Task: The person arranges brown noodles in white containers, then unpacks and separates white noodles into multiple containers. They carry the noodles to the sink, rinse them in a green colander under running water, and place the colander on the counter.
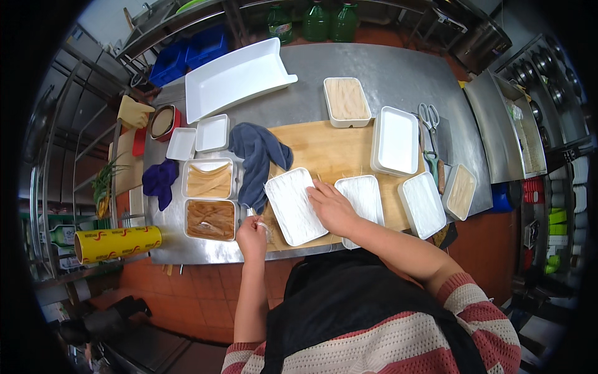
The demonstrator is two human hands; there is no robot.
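Note:
My right hand point(332, 206) lies with its fingers stretched over the right edge of a white rectangular container point(295, 205) full of fine white noodle-like strands. To the left of that container, my left hand point(252, 237) is pinched shut on a bit of thin whitish material point(263, 226), too small to tell what it is. Partly under my right forearm stands a second container of white strands point(359, 194). Close beside my left hand is a container of brown flat strips point(211, 219), and beyond it one with paler tan strips point(210, 181). A wooden board point(322, 147) lies beneath the middle containers.
A blue-grey cloth point(259, 156) is bunched at the board's left. Stacked white containers point(397, 140), scissors point(430, 119) and a green-handled peeler-like tool point(432, 161) lie right. A large white tray point(238, 77) stands at the back. A yellow film roll point(118, 244) sits left.

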